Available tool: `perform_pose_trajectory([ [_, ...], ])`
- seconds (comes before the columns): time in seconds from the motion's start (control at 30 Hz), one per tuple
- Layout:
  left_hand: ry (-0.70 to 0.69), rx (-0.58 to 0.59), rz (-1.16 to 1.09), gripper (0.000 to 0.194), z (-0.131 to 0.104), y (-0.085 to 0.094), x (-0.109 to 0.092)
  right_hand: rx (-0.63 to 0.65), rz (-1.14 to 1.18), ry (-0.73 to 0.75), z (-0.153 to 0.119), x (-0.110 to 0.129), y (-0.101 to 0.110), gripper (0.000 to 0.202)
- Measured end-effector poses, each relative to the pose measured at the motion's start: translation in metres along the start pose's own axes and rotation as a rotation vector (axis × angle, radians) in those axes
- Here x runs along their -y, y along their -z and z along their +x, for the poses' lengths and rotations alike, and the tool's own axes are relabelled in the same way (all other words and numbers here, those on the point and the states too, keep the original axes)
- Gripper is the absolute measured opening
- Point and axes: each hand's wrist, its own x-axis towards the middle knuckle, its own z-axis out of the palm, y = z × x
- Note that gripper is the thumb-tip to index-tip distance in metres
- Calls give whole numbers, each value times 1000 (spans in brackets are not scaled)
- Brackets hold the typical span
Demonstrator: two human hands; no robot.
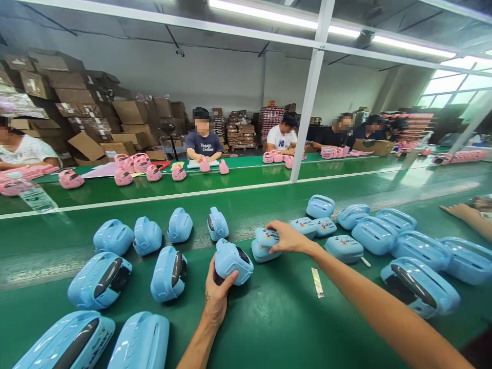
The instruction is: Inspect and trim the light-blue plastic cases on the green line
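Observation:
Raised a little above the green table, a rounded light-blue plastic case [230, 261] with a dark panel is in my left hand [217, 297], the thumb across its lower side. My right hand [291, 239] reaches to the middle and closes its fingers on a printed light-blue cover [266, 236]. That cover sits on top of another light-blue piece [263, 252]; whether it is lifted off, I cannot tell. Just right of my right hand lie more printed covers [303, 226]. A small printed strip [317, 283] lies below my right forearm.
Several blue cases [169, 274] stand at the left, and more with handles [374, 236] at the right. Another person's hand [459, 212] rests at the right edge. Behind a white post [312, 92], people sit at a green bench [246, 174] with pink cases [179, 172].

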Motion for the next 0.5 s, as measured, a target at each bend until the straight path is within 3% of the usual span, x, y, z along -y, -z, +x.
perform_pose_trajectory([
  [0.17,119,-44,-239,81,0,2,-4,-163,374,-58,-22,-9,0,72],
  [0.3,189,-13,-370,64,0,2,-7,-156,652,-46,-46,8,-23,74],
  [0.43,250,7,-294,77,-6,-4,-4,-92,1030,-93,-64,32,-61,67],
  [0.5,209,10,-200,91,-11,-9,-3,-142,1050,-96,-71,42,-78,63],
])
